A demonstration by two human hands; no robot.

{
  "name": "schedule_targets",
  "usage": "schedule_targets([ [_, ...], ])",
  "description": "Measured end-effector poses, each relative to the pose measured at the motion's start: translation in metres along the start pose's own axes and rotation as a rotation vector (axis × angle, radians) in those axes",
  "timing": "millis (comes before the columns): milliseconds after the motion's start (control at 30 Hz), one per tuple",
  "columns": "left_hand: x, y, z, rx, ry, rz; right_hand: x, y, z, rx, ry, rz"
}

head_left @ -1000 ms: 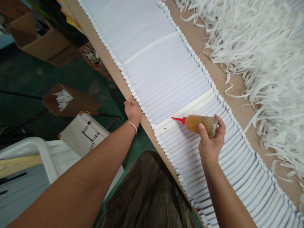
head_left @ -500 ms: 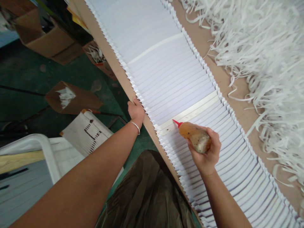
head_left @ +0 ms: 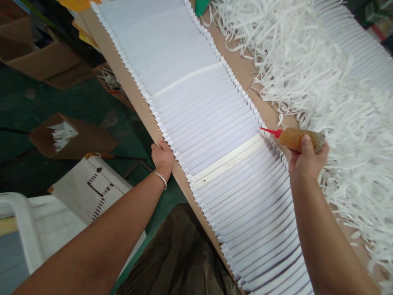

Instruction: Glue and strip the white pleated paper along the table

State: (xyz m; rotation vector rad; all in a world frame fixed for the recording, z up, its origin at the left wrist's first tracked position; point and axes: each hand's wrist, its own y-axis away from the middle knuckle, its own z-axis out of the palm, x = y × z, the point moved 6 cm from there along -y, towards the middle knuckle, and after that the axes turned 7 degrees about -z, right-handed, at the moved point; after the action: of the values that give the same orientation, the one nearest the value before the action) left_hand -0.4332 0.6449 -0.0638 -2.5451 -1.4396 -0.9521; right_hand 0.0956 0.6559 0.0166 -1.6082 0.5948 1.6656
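Note:
My right hand point(head_left: 308, 157) is wrapped round a glue bottle point(head_left: 294, 139) with amber contents and a thin red nozzle. The nozzle points left, its tip at the far edge of a long row of overlapping white sheets point(head_left: 211, 110); whether it touches cannot be made out. A cream strip point(head_left: 227, 162) lies across the row, left of the nozzle. At the near edge of the brown tabletop point(head_left: 181, 176), my left hand point(head_left: 163, 157) is closed on the board beside the sheets, its fingertips partly hidden.
Curly white paper strips point(head_left: 307, 73) are heaped along the far side. On the floor at left stand cardboard boxes point(head_left: 73, 135), one holding white scraps. A white plastic chair point(head_left: 26, 229) and a marked white carton point(head_left: 95, 188) are close to my left arm.
My right hand has carried the glue bottle rightward along the cream strip to the far edge of the sheets. My left hand stays on the table edge while the view has shifted.

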Motion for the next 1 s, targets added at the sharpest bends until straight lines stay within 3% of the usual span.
schedule_targets([
  [233, 0.002, 0.002, -0.002, -0.003, -0.004, 0.003, 0.015, -0.007, 0.005, 0.014, 0.039, -0.004],
  [400, 0.001, 0.0, -0.001, 0.01, -0.008, -0.008, 0.011, 0.002, 0.006, 0.024, 0.027, 0.017],
  [1000, -0.001, 0.0, 0.003, -0.011, 0.0, 0.004, -0.034, 0.111, 0.018, -0.172, 0.177, -0.025],
])
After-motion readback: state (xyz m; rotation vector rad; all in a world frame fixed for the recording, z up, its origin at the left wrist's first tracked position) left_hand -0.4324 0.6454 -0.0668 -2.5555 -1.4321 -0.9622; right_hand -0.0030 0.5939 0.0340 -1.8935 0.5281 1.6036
